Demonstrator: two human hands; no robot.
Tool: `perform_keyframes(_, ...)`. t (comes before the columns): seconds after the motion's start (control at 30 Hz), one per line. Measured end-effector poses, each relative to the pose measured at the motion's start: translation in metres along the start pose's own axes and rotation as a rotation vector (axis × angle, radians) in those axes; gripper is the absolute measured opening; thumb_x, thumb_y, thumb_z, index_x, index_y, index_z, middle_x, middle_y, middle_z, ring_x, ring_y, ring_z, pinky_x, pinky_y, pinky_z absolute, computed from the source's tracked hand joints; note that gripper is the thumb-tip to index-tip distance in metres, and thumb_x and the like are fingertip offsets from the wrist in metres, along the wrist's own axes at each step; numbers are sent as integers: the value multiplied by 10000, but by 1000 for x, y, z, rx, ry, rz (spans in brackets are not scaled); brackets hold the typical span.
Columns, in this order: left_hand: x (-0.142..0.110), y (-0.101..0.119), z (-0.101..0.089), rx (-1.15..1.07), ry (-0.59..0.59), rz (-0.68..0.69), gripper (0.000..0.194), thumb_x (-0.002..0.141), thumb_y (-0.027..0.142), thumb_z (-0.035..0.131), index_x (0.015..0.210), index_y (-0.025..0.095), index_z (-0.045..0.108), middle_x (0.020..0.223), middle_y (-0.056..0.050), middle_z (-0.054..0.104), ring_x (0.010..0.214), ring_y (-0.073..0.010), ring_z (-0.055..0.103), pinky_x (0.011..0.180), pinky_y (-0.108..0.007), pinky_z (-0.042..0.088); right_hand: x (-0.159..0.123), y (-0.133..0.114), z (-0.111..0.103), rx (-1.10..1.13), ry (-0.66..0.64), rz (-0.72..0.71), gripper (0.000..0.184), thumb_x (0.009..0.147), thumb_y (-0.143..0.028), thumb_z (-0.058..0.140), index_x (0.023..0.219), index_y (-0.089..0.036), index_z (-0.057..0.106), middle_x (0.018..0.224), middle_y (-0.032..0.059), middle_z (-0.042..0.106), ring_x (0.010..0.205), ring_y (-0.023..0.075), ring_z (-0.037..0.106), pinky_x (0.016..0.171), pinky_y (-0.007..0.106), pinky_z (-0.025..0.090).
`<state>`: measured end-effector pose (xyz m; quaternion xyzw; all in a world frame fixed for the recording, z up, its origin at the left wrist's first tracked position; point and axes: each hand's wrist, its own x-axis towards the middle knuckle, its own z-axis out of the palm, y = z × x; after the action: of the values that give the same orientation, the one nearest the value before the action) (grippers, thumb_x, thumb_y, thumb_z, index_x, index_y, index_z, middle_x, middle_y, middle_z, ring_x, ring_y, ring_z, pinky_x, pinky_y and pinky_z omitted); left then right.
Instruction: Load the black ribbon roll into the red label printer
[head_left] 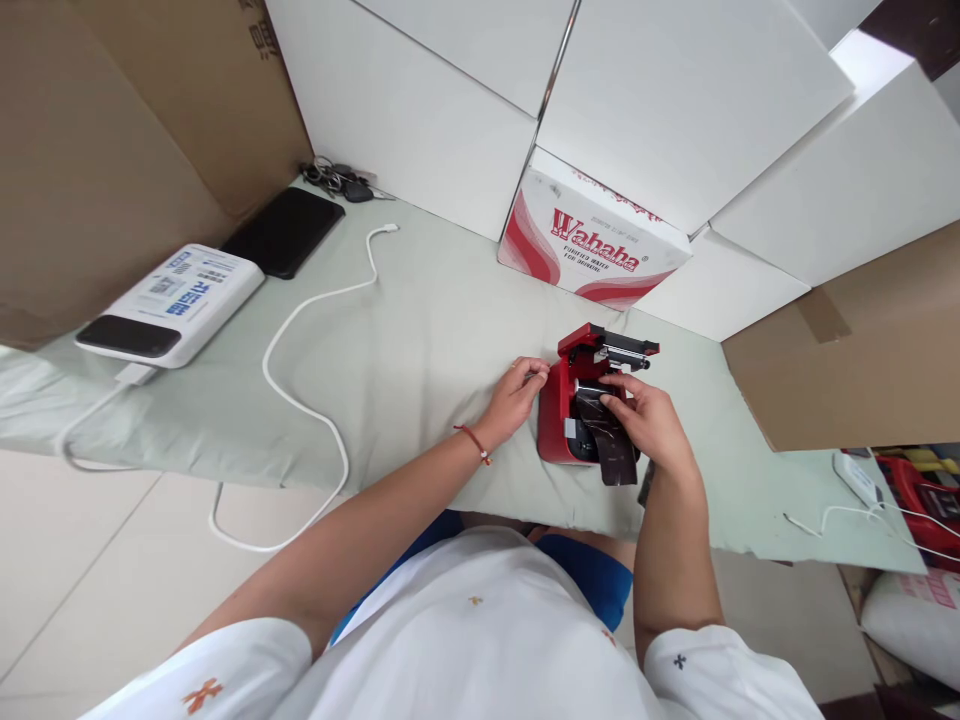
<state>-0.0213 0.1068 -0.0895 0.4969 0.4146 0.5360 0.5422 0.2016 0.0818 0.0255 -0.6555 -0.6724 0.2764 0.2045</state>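
Pinched black film [616,458] in right hand [649,418]; curled left hand [514,402] beside red device [553,425], could not confirm grip; needed even tension.

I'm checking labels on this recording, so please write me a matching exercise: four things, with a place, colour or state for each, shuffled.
1. right hand
2. red machine
3. black phone
4. Wahaha box

A. between the keys and white device
B. white with red print
C. touching the dark film
D. open, lid raised

Pairs: 1-C, 2-D, 3-A, 4-B
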Motion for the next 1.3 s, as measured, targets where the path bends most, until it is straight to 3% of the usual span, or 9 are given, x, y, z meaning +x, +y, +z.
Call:
perform_keyframes(0.2, 0, -3, -3, 42, -4, 11, 180, 1047, 329, 556, 1085, 217, 692, 1221, -79, 733, 1185, -235, 676, 1116, -391, 512, 7, 2, 5, -91, 71, -107, 227, 898, -256, 686, 1038, -307, 858, 1259, 56, 844, 1195, 312, 768, 1148, 531, 535)
perform_keyframes(0.5, -10, 7, -4, 175, 22, 123, 223, 1050, 361, 552, 1162, 217, 680, 1267, -116, 704, 1230, -260, 676, 1111, -453, 563, -44, 14, 11, 68, 194, -281, 258, 1045, -446, 640, 1040, -284, 841, 1181, 87, 861, 1101, 275, 776, 1035, 493, 595)
perform_keyframes(0.6, -33, 23, 0, 260, 16, 275, 298, 1017, 366, 642, 1276, 229, 696, 1448, -150, 640, 1401, -301, 603, 1254, -522, 471, -58, 30, 8, 182, 270, -281, 252, 1050, -470, 662, 1042, -296, 844, 1265, 88, 840, 1194, 286, 744, 1107, 523, 558)
perform_keyframes(0.67, -50, 31, 5, 438, -111, 583, 443, 1027, 359, 645, 1458, 255, 643, 1515, -161, 638, 1456, -325, 592, 1271, -556, 464, -56, 43, 4, 291, 375, -171, 300, 1049, -523, 664, 1127, -290, 835, 1302, 95, 822, 1163, 279, 745, 1096, 517, 566)
perform_keyframes(0.77, -71, 30, 16, 621, -245, 875, 546, 1020, 356, 677, 1554, 280, 591, 1484, -137, 711, 1500, -337, 591, 1325, -593, 407, -35, 57, 0, 404, 482, -35, 498, 1048, -624, 622, 1374, -271, 750, 1434, 121, 756, 1105, 247, 736, 1051, 482, 591)
perform_keyframes(0.83, -78, 26, 21, 699, -230, 951, 514, 1030, 249, 654, 1541, 269, 605, 1416, -113, 771, 1463, -301, 636, 1347, -577, 382, -15, 58, 1, 470, 480, -55, 605, 1055, -668, 571, 1500, -267, 659, 1601, 142, 644, 1256, 248, 703, 1095, 471, 582)
perform_keyframes(1.0, -82, 22, 24, 741, -188, 954, 487, 1025, 149, 629, 1471, 338, 673, 1330, -50, 827, 1440, -258, 669, 1347, -547, 412, 25, 40, 11, 604, 389, -170, 676, 1088, -701, 430, 1638, -314, 507, 1760, 130, 487, 1598, 249, 513, 1240, 495, 506)
perform_keyframes(1.17, -91, 27, 21, 747, -111, 965, 516, 1047, 230, 600, 1558, 300, 598, 1401, -104, 779, 1464, -277, 645, 1316, -542, 459, 12, 40, 19, 621, 406, -279, 621, 1133, -647, 363, 1426, -240, 729, 1406, 151, 775, 1380, 269, 707, 1215, 540, 535)
perform_keyframes(1.3, -87, 32, 8, 619, -8, 832, 615, 1105, 421, 516, 1705, 331, 416, 1588, -153, 645, 1567, -336, 553, 1302, -618, 446, -19, 57, 24, 564, 393, -334, 572, 1135, -619, 423, 1106, -267, 873, 1208, 113, 849, 1322, 290, 736, 1237, 566, 511)
